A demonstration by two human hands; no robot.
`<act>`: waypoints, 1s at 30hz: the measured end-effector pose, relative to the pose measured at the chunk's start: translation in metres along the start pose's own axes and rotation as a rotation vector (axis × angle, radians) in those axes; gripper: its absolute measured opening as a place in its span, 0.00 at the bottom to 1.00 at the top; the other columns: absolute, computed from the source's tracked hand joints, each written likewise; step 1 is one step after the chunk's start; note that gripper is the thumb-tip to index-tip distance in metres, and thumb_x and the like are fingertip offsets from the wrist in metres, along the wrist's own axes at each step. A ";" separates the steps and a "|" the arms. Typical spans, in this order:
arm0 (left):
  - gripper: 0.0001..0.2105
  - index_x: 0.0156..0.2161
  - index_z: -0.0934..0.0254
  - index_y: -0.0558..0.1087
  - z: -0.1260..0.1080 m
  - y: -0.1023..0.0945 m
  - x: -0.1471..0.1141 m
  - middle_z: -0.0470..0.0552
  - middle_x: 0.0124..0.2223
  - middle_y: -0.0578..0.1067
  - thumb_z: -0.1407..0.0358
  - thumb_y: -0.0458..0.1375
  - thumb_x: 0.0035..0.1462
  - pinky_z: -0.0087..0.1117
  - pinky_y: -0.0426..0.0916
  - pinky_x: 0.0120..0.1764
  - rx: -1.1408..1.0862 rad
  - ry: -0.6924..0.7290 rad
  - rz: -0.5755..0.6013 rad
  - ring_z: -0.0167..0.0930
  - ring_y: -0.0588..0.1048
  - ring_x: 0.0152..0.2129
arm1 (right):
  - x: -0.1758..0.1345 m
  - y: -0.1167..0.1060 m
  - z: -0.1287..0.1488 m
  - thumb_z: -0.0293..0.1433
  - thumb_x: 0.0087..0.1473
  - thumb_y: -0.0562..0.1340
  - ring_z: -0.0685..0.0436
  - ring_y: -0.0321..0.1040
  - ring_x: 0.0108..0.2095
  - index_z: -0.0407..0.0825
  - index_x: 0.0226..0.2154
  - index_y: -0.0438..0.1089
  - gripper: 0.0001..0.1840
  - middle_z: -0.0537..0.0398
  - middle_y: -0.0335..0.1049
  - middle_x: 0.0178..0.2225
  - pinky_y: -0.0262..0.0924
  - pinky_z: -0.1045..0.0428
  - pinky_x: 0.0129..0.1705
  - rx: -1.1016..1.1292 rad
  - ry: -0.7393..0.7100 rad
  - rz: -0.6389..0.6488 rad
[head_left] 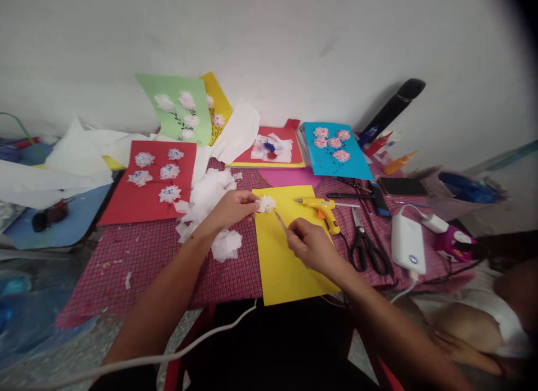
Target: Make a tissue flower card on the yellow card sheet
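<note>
Bare hands face each other, apart and not touching, above a yellow sheet (290,268) spread on a checked tablecloth (235,282). Between them, over the sheet's upper left corner, sits a ruffled white paper tuft (266,204); whether it rests on the sheet or is held just above it, the view does not tell. Thumb and fingertips of the left hand (237,206) appear closed on the tuft's left edge. Fingers of the right hand (309,242) pinch a thin pale piece (281,222), its tip near the tuft's lower right side; blur hides what it is.

Crumpled and thin-layered, the tuft looks very light, soft and easily crushed, likely to shift at a nudge or tear under a hard pull. A gentle pinch low at its edge, as the left hand appears to have, should suit it better than a squeeze across the ruffles. The yellow sheet looks stiffer but prone to creasing, and is probably best taken by its margins.

Loose white tissue (210,192) lies heaped beside the left wrist. To the right, a yellow glue gun (321,203) lies partly over the sheet, with black-handled scissors (361,240) near it. Behind, a red card (121,206), a green card (147,85) and a blue card (357,170) bear ruffled flowers.
</note>
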State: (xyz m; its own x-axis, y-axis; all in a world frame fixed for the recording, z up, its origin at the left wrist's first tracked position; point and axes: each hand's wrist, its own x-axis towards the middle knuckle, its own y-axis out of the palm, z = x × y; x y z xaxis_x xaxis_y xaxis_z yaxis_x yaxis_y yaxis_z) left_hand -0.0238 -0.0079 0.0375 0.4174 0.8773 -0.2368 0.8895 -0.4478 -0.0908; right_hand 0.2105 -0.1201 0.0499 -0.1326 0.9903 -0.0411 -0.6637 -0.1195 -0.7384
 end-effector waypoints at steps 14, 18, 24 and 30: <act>0.07 0.39 0.67 0.80 0.003 0.007 -0.001 0.49 0.30 0.79 0.67 0.62 0.57 0.25 0.70 0.30 0.111 0.097 0.118 0.25 0.75 0.24 | 0.016 0.015 0.015 0.29 0.57 0.58 0.49 0.64 0.24 0.50 0.29 0.66 0.05 0.57 0.71 0.25 0.51 0.54 0.28 0.090 0.008 0.007; 0.10 0.42 0.68 0.80 0.000 0.006 -0.004 0.52 0.34 0.82 0.72 0.60 0.56 0.27 0.73 0.33 0.074 0.055 0.146 0.26 0.78 0.27 | 0.015 0.017 0.011 0.30 0.57 0.58 0.50 0.63 0.23 0.50 0.29 0.66 0.06 0.58 0.70 0.24 0.52 0.55 0.26 0.202 0.058 0.033; 0.09 0.44 0.68 0.80 -0.004 0.006 -0.007 0.55 0.39 0.83 0.69 0.61 0.59 0.27 0.74 0.35 0.065 0.065 0.219 0.26 0.79 0.29 | 0.012 0.011 0.002 0.38 0.60 0.59 0.52 0.61 0.19 0.50 0.29 0.64 0.11 0.62 0.67 0.23 0.55 0.55 0.23 0.587 0.166 0.152; 0.08 0.39 0.67 0.81 -0.005 0.008 -0.009 0.53 0.34 0.82 0.65 0.64 0.58 0.26 0.73 0.34 0.044 0.081 0.248 0.26 0.78 0.28 | 0.006 0.014 -0.003 0.44 0.56 0.65 0.54 0.57 0.17 0.50 0.30 0.65 0.16 0.63 0.66 0.23 0.50 0.56 0.20 0.895 0.236 0.209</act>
State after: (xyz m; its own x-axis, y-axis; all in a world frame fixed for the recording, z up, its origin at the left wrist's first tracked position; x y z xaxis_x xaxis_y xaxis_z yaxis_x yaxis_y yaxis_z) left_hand -0.0193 -0.0183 0.0432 0.6371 0.7497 -0.1791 0.7496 -0.6567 -0.0822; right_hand 0.2029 -0.1152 0.0371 -0.2256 0.9197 -0.3214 -0.9741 -0.2092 0.0854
